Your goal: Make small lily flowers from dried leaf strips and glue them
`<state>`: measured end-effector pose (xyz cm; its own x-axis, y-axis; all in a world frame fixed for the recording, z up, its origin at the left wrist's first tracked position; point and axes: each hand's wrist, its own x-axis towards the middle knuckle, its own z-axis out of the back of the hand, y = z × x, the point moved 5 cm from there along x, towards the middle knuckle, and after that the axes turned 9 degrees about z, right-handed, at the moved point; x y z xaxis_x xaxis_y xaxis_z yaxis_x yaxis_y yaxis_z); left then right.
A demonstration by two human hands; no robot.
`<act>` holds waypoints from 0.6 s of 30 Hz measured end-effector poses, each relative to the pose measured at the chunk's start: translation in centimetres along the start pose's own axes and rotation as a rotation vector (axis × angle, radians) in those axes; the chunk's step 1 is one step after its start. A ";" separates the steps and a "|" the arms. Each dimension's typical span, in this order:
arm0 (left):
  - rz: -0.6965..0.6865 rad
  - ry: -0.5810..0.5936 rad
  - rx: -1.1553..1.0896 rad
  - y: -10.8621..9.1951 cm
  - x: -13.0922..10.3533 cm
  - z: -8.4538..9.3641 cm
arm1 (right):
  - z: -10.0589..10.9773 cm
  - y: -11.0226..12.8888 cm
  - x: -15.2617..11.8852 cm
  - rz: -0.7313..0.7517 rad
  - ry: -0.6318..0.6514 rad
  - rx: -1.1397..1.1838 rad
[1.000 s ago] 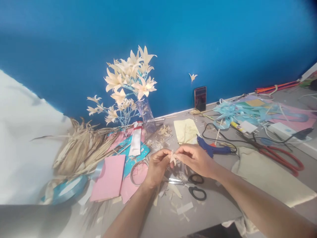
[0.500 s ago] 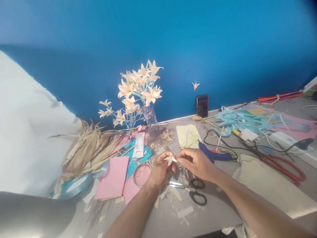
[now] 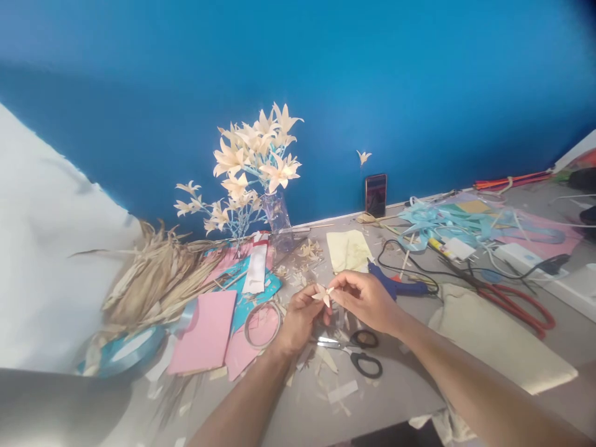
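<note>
A small cream artificial flower (image 3: pixel 324 296) with pointed petals sits between my two hands, above the cluttered tabletop. My left hand (image 3: pixel 299 315) is closed around its lower part, fingers curled. The thumb and forefinger of my right hand (image 3: pixel 365 299) pinch a petal on its right side. Just below lies a pair of scissors (image 3: pixel 347 345) with black handles, its blades pointing left. A blue glue gun (image 3: pixel 400 284) rests right of my right hand. Left of my left hand a roll of tape (image 3: pixel 248 328) lies on pink paper.
Several finished cream flowers on blue stems (image 3: pixel 251 149) stand in a clear vase (image 3: pixel 278 220) by the wall. Dried husks (image 3: pixel 153 273) and blue ribbon (image 3: pixel 125 351) lie left. To the right are a folded cloth (image 3: pixel 493 335), red-handled scissors (image 3: pixel 526 304), cables and a power strip (image 3: pixel 540 267).
The flower has turned so its petals face me more, and my right fingers have come onto it. The whole view has shifted slightly, so things on the table appear further left.
</note>
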<state>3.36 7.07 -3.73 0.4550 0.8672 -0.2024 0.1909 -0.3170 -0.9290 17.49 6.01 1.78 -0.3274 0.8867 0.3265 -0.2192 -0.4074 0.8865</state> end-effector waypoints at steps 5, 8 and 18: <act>-0.015 -0.058 0.012 -0.4 -0.1 -0.2 | 0.5 -0.7 0.2 -0.071 -0.077 -0.064; -0.031 -0.167 -0.059 -0.5 0.0 0.4 | 0.9 -1.0 0.3 -0.087 -0.133 -0.048; 0.016 -0.114 -0.054 0.2 0.1 0.5 | 0.6 -1.6 0.6 -0.171 -0.077 0.133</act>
<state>3.00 7.33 -4.06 0.3573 0.8989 -0.2536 0.2320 -0.3485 -0.9082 18.22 7.29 0.76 -0.2240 0.9564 0.1873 -0.1412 -0.2220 0.9648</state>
